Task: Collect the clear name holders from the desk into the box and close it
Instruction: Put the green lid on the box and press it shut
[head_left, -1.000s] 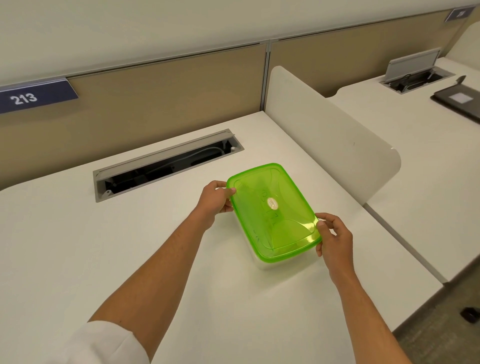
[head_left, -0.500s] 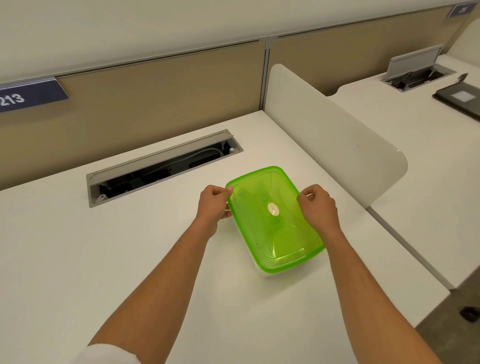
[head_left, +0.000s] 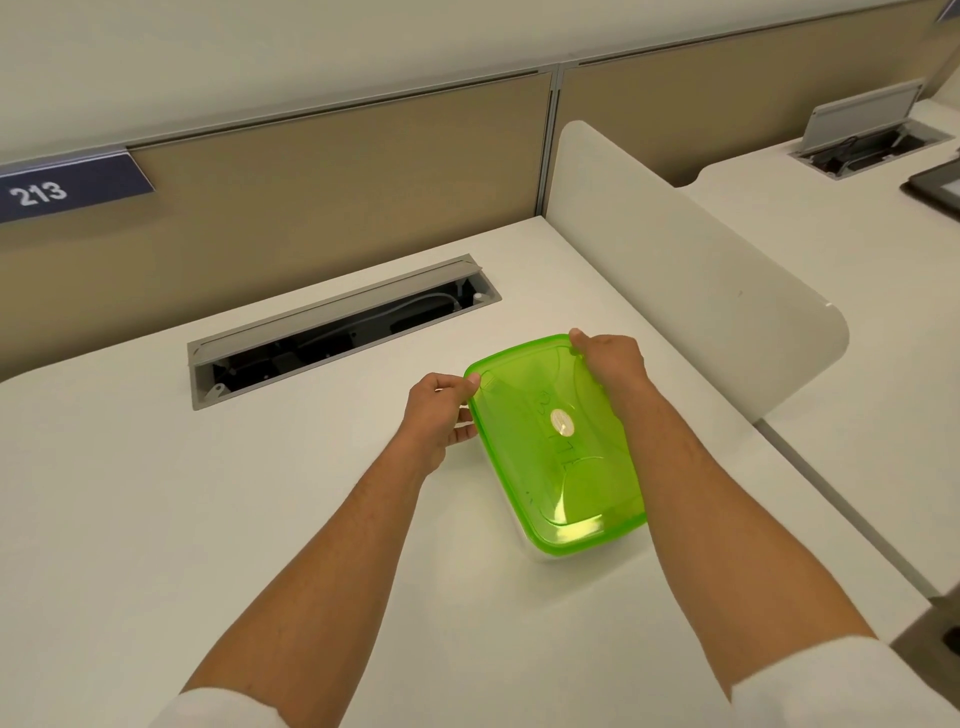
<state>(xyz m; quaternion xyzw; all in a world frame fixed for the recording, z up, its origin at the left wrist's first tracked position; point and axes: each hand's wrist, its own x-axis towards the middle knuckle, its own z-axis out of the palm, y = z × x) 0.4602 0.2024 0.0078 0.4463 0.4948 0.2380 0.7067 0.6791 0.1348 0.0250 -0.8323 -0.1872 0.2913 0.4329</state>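
both hands are working the far end of the green lid, which lies on the clear box near the right edge of the desk. left hand pinches the lid's far-left corner, thumb on top of the rim and fingers curled underneath against the box wall, probably to squeeze rim and wall together so that corner snaps down. right hand is curled over the far-right corner, fingers wrapped round the rim and bearing down from above, likely sealing that corner. holding the two far corners at once would keep the lid from rocking while it seats.

the box's long side runs away from the person, slightly skewed. the near end of the lid looks level, but whether it is fully latched cannot be told. no name holders show on the desk; through the tinted lid the contents cannot be made out. by the look of it, collecting is done and closing is nearly finished.

an open cable tray is sunk in the desk toward its back edge, well apart from the box.
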